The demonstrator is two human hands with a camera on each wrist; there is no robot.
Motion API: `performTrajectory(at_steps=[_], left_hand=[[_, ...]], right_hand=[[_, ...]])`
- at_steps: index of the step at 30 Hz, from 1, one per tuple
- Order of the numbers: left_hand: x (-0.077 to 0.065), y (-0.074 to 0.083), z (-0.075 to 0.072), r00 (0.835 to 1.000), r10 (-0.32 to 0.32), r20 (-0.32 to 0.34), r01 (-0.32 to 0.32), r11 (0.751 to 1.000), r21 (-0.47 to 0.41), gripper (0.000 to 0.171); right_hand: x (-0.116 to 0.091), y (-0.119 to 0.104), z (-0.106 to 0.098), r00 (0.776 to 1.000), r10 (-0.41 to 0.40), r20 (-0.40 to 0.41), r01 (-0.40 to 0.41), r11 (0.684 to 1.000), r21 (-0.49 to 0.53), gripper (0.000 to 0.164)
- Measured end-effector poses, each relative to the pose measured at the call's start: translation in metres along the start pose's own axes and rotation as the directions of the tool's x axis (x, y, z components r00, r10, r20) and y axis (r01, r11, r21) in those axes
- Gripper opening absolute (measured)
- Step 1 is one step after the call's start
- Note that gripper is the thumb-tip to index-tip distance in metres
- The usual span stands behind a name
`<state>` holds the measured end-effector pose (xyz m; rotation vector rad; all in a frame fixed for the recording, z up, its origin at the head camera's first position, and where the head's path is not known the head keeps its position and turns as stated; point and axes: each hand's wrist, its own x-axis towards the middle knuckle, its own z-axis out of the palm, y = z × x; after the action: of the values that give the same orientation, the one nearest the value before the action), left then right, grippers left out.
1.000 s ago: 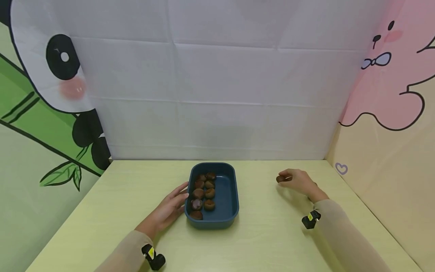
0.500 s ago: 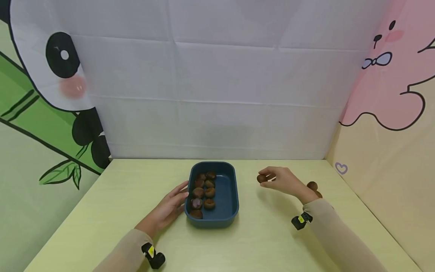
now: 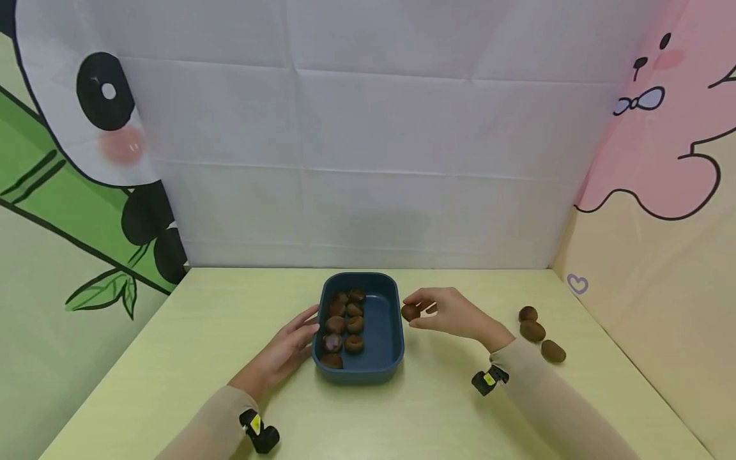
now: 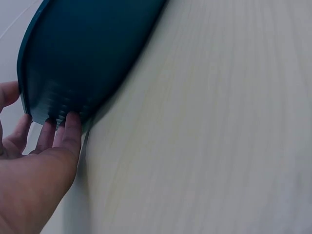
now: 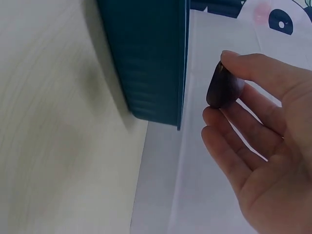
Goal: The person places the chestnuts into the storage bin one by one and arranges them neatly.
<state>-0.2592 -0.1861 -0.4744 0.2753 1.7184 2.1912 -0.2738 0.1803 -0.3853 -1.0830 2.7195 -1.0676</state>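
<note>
A dark blue rectangular box [image 3: 382, 332] stands mid-table, its left half lined with several brown chestnuts [image 3: 336, 325] in two columns. My left hand [image 3: 283, 352] rests on the box's left side, and the left wrist view shows its fingertips [image 4: 72, 119] touching the outer wall with the fingers nearly straight. Just beyond the right rim, my right hand [image 3: 451, 313] pinches a chestnut [image 5: 224, 87] between thumb and fingers. In the right wrist view that chestnut is held up apart from the box wall [image 5: 151, 63].
Three more chestnuts [image 3: 533, 330] lie in a slanting row on the right of the pale table [image 3: 276, 421], beside the right forearm. A white sheet [image 3: 374, 160] hangs behind the table. Cartoon-printed walls flank both sides.
My right hand has carried its chestnut leftward from the table's right side to the box's right rim. The three chestnuts at right have come into full view. The left hand has stayed put.
</note>
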Motion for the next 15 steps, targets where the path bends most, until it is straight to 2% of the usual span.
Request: performTrajectory(at_steps=[3, 9, 15], left_hand=[[0.0, 0.0, 0.0, 1.0, -0.001, 0.001, 0.001, 1.0, 0.004, 0.061], [0.0, 0.0, 0.0, 1.0, 0.002, 0.005, -0.002, 1.0, 0.009, 0.062], [-0.001, 0.001, 0.0, 1.0, 0.002, 0.011, -0.002, 1.0, 0.02, 0.062]], right_hand=[[0.005, -0.007, 0.01, 0.998, -0.042, 0.037, 0.042, 0.999, 0.006, 0.038], [0.014, -0.018, 0.03, 0.991, -0.08, 0.106, 0.076, 0.996, 0.04, 0.039], [0.026, -0.023, 0.05, 0.967, -0.165, 0.193, 0.151, 0.985, 0.086, 0.041]])
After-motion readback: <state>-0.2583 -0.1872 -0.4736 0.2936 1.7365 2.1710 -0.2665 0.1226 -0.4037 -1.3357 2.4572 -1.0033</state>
